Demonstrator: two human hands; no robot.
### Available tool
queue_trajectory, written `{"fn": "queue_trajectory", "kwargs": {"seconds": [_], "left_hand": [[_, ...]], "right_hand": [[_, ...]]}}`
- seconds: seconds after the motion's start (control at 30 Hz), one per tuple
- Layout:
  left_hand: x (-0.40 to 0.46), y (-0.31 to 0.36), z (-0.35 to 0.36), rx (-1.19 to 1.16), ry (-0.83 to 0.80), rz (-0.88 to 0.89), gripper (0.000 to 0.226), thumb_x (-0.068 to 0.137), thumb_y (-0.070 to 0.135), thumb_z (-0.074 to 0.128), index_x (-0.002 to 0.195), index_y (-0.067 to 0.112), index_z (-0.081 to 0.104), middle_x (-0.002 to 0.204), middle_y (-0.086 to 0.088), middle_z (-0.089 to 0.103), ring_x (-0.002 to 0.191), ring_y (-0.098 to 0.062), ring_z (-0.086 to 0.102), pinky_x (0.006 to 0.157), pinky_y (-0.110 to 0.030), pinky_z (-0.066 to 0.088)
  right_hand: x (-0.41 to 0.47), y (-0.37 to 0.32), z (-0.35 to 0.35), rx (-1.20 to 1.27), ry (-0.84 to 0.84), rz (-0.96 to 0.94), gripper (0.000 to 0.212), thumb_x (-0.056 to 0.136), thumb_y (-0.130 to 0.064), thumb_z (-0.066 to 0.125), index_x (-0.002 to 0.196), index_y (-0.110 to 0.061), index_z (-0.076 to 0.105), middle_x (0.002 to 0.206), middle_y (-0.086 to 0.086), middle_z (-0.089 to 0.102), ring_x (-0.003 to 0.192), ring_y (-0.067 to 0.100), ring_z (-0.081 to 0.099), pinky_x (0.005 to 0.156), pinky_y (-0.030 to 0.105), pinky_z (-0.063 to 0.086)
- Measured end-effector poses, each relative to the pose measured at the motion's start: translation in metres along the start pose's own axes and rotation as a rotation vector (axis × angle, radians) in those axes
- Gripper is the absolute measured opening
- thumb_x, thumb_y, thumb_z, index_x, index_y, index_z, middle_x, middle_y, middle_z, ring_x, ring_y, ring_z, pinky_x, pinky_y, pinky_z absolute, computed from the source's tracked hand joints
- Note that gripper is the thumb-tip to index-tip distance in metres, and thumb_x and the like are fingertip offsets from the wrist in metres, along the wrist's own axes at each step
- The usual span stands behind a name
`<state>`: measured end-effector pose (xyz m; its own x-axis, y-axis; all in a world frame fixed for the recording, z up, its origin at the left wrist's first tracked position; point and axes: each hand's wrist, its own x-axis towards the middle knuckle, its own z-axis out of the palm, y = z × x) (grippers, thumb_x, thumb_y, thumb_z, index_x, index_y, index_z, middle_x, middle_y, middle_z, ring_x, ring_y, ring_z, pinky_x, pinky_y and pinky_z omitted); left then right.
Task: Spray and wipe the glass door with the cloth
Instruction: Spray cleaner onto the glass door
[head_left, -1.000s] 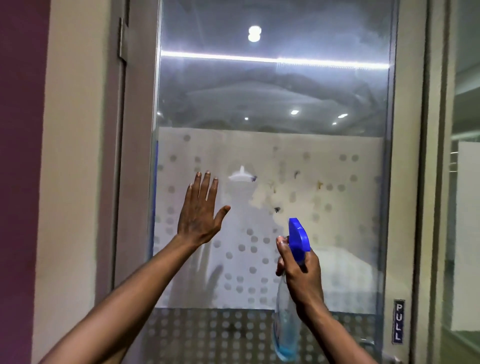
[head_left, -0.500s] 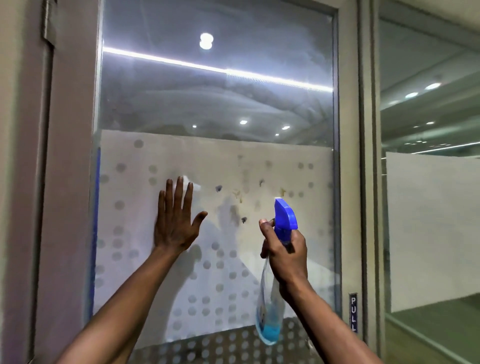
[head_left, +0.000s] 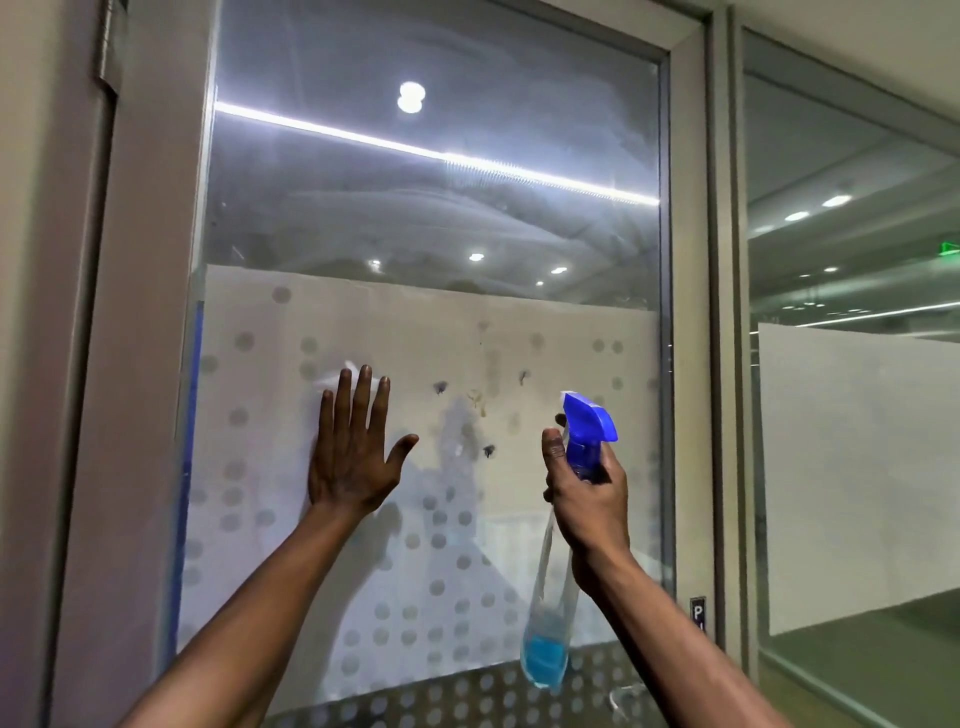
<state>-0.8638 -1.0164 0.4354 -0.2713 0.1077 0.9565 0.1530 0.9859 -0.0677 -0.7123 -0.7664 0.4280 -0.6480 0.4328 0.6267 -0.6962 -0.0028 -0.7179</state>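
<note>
A glass door (head_left: 431, 218) with a frosted, dotted lower band fills the view. The left hand (head_left: 353, 457), fingers spread, presses a white cloth (head_left: 332, 379) flat against it. Just right, the right hand (head_left: 587, 499) grips a blue-topped spray bottle (head_left: 550, 613) near dark smudges (head_left: 488, 451).

A beige wall (head_left: 41, 312) stands left; at right, a glass partition (head_left: 852, 260) shows ceiling lights (head_left: 836, 201).

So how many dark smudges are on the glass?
3 smudges: one right of the left hand, one up-left of the bottle, one lower, between them. The hand may hide more.
</note>
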Motion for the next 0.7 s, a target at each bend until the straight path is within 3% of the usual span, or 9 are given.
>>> {"fn": "queue_trajectory", "kwargs": {"seconds": [0.17,0.33,0.47,0.6,0.7], "left_hand": [[0.0,-0.001,0.001,-0.001,0.009,0.004,0.083,0.098,0.062,0.034,0.163,0.016,0.008,0.172,-0.011,0.002,0.16,-0.031,-0.003,0.128,-0.054,0.012],[0.0,-0.001,0.001,-0.004,0.006,0.003,0.083,0.098,0.062,0.033,0.162,0.015,0.009,0.172,-0.011,0.001,0.16,-0.031,-0.003,0.128,-0.054,0.011],[0.0,-0.001,0.001,0.007,0.001,0.002,0.083,0.098,0.063,0.031,0.163,0.016,0.008,0.172,-0.011,0.0,0.16,-0.031,-0.004,0.129,-0.054,0.01],[-0.001,-0.001,0.0,0.009,-0.004,0.001,0.083,0.099,0.063,0.031,0.163,0.017,0.006,0.172,-0.011,-0.001,0.16,-0.03,-0.006,0.129,-0.053,0.01],[-0.001,0.0,0.0,0.017,-0.002,0.001,0.083,0.099,0.062,0.033,0.163,0.016,0.006,0.172,-0.01,-0.002,0.16,-0.03,-0.006,0.129,-0.052,0.008]], "right_hand": [[-0.003,-0.008,0.0,0.009,-0.069,0.022,0.018,0.091,-0.057,0.069,0.097,-0.041,0.069,0.064,-0.015,0.052,0.065,0.014,0.046,0.072,0.039,0.045],[-0.002,-0.016,-0.001,0.003,-0.163,-0.019,0.036,0.081,-0.08,0.053,0.095,-0.05,0.066,0.067,-0.018,0.059,0.064,0.013,0.048,0.072,0.038,0.043],[-0.003,-0.013,-0.002,-0.041,-0.148,-0.033,0.083,0.069,-0.095,0.048,0.104,-0.021,0.061,0.065,-0.009,0.053,0.059,0.011,0.051,0.071,0.035,0.047],[-0.007,-0.012,-0.002,-0.171,-0.104,-0.105,0.093,0.067,-0.097,0.043,0.099,-0.01,0.053,0.072,-0.005,0.055,0.051,0.013,0.058,0.065,0.032,0.05],[-0.009,-0.01,-0.002,-0.172,-0.122,-0.126,0.103,0.062,-0.103,0.041,0.108,-0.012,0.057,0.077,-0.001,0.059,0.048,0.014,0.059,0.065,0.036,0.053]]}}
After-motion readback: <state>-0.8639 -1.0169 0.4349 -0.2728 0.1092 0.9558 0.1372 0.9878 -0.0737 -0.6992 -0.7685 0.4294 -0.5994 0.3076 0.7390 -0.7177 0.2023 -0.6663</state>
